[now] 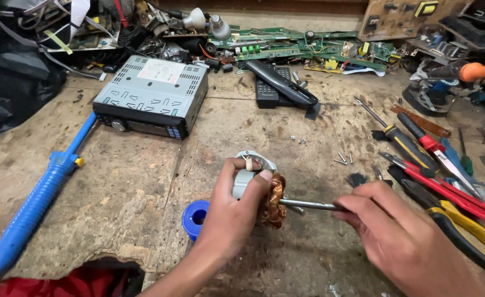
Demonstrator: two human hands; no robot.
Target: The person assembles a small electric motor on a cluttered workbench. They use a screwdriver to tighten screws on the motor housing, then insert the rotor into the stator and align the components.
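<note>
1. Your left hand (232,212) is closed around a small motor part (253,181): grey housing, copper winding (274,201) facing right, held just above the wooden bench (143,181).
2. Your right hand (402,236) pinches a thin metal tool (306,204); its tip touches the winding.
3. Blue solder spool (194,218) sits on the bench just left of your left wrist.
4. Car stereo unit (151,96) lies well behind; blue desoldering pump (39,201) far left.
5. Pliers and screwdrivers (446,181) lie to the right.
</note>
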